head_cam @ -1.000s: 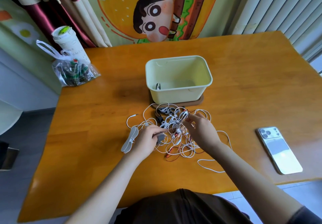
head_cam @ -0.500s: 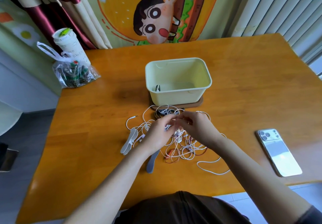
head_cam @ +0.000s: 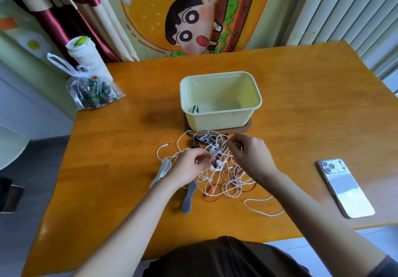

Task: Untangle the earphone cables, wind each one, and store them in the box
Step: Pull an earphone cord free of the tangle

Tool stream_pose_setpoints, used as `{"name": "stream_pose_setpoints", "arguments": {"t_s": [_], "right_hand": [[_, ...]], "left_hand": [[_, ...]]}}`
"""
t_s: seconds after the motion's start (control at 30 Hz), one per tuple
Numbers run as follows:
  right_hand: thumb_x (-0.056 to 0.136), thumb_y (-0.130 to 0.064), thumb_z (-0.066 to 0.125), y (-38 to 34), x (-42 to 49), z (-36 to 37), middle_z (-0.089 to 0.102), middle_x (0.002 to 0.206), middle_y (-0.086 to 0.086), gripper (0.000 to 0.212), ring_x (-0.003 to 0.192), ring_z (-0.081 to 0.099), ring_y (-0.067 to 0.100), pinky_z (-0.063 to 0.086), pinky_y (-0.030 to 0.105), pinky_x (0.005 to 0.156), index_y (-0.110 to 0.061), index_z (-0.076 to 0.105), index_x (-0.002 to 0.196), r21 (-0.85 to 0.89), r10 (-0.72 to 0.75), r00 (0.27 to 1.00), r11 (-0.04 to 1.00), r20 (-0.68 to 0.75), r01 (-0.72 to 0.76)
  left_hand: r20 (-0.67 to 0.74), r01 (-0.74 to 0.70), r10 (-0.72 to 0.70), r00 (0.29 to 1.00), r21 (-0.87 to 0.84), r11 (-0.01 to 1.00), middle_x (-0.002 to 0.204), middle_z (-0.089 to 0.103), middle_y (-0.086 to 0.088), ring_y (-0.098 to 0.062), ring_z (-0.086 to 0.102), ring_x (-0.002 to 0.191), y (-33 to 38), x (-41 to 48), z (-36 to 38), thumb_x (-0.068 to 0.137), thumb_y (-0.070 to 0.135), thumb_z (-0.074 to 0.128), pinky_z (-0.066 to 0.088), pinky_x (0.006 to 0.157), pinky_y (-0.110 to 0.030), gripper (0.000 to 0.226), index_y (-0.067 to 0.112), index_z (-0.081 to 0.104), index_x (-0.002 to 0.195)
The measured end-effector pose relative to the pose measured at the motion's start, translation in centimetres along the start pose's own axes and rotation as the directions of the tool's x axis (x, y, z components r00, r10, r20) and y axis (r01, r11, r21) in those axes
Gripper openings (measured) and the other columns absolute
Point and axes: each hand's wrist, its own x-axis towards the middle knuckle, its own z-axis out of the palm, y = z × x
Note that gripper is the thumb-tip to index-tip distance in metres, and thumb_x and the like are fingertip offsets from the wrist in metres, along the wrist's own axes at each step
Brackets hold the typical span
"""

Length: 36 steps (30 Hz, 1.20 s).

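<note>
A tangle of white and reddish earphone cables (head_cam: pixel 224 182) lies on the wooden table (head_cam: pixel 301 108), just in front of a pale yellow box (head_cam: pixel 219 117). My left hand (head_cam: pixel 189 167) rests on the tangle's left side, fingers pinched on a few strands. My right hand (head_cam: pixel 249 154) hovers over the tangle's right side, its fingertips pinching a thin cable near the box. A small dark item (head_cam: pixel 195 109) lies inside the box at its left. Two grey flat cable winders (head_cam: pixel 189 197) lie left of the tangle, one partly under my left wrist.
A white phone (head_cam: pixel 344 188) lies face down at the right, near the table's front edge. A plastic bag (head_cam: pixel 92 91) and a white cup (head_cam: pixel 86 59) stand at the back left corner. The box sits on a brown coaster (head_cam: pixel 245 127).
Both hands have drawn slightly apart after meeting over the middle of the tangle. A grey winder now lies uncovered below my left hand. The cable loops have spread a little.
</note>
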Motion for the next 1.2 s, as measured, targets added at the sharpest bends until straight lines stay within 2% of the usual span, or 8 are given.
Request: {"name": "stream_pose_setpoints", "arguments": {"t_s": [0.17,0.27,0.43,0.63,0.7,0.77,0.83,1.2], "right_hand": [[0.092,-0.024,0.057,0.0,-0.3,0.1,0.06,0.072,-0.007,0.016,0.061,0.054,0.007,0.039,0.017,0.05,-0.014,0.068,0.089,0.009,0.005,1.0,1.0,0.029,-0.005],[0.092,-0.025,0.056,0.0,-0.4,0.1,0.061,0.07,-0.007,0.016,0.062,0.056,0.011,0.043,0.026,0.053,-0.015,0.068,0.088,0.017,0.028,1.0,0.999,0.014,-0.029],[0.092,-0.024,0.056,0.2,-0.1,-0.4,0.06,0.064,-0.006,0.016,0.058,0.054,0.013,0.042,0.031,0.055,-0.016,0.064,0.081,0.057,0.041,0.999,0.998,-0.013,-0.04],[0.092,-0.022,0.057,-0.8,-0.4,0.0,0.052,0.059,-0.014,0.014,0.051,0.046,0.007,0.033,0.017,0.05,-0.013,0.066,0.086,0.092,-0.052,0.991,0.995,0.12,0.041],[0.091,-0.021,0.058,-1.2,-0.5,-0.1,0.05,0.057,-0.016,0.012,0.053,0.049,0.005,0.033,0.016,0.049,-0.015,0.066,0.085,0.128,-0.072,0.989,0.99,0.126,0.056],[0.091,-0.02,0.058,-1.4,-0.3,-0.4,0.048,0.055,-0.017,0.011,0.055,0.048,0.001,0.032,0.015,0.049,-0.019,0.064,0.082,0.157,-0.077,0.991,0.986,0.108,0.059],[0.091,-0.022,0.059,-1.3,-0.1,-0.8,0.049,0.055,-0.014,0.013,0.053,0.047,0.004,0.031,0.017,0.048,-0.02,0.062,0.078,0.163,-0.07,0.994,0.985,0.079,0.056],[0.091,-0.025,0.058,0.5,0.2,-0.5,0.058,0.062,-0.006,0.016,0.056,0.049,0.014,0.033,0.025,0.051,-0.015,0.066,0.081,0.097,0.073,0.997,0.993,-0.038,-0.069]], "left_hand": [[0.03,0.033,-0.03,0.999,-0.098,0.995,0.105,0.064,0.008,-0.001,0.058,0.095,-0.3,0.0,-0.2,0.094,0.003,0.054,0.045,0.076,-0.007,0.028,0.02,0.068,0.111],[0.05,0.058,-0.052,0.997,-0.14,0.988,0.104,0.064,0.009,0.003,0.059,0.094,-0.4,-0.2,-0.3,0.093,-0.004,0.052,0.047,0.079,-0.008,0.034,0.018,0.067,0.113],[0.062,0.099,-0.088,0.994,-0.207,0.973,0.098,0.068,-0.002,-0.019,0.064,0.092,-1.4,-0.6,0.1,0.089,0.004,0.062,0.053,0.084,-0.028,0.025,0.027,0.066,0.098],[-0.074,0.013,-0.016,0.997,-0.041,0.999,0.118,0.045,0.016,-0.014,0.052,0.082,-0.5,-0.1,0.5,0.089,0.02,0.066,0.043,0.068,-0.009,0.049,0.029,0.049,0.133],[-0.046,0.0,-0.001,0.999,-0.027,1.0,0.115,0.052,0.016,-0.018,0.055,0.083,-0.3,0.2,0.6,0.091,0.02,0.063,0.044,0.069,-0.014,0.038,0.03,0.055,0.126],[0.015,0.014,-0.014,1.0,-0.043,0.999,0.102,0.065,0.009,-0.022,0.055,0.081,-0.4,0.5,0.8,0.092,0.021,0.061,0.045,0.071,-0.023,0.012,0.029,0.065,0.1],[0.055,0.027,-0.023,0.998,-0.074,0.997,0.093,0.069,0.002,-0.024,0.057,0.084,-0.7,0.4,1.1,0.092,0.023,0.061,0.045,0.072,-0.025,0.009,0.024,0.067,0.086],[0.027,0.063,-0.058,0.998,-0.207,0.976,0.095,0.066,0.004,-0.008,0.06,0.089,-1.2,-0.3,1.1,0.092,0.02,0.06,0.044,0.073,-0.008,0.007,0.018,0.064,0.099]]}}
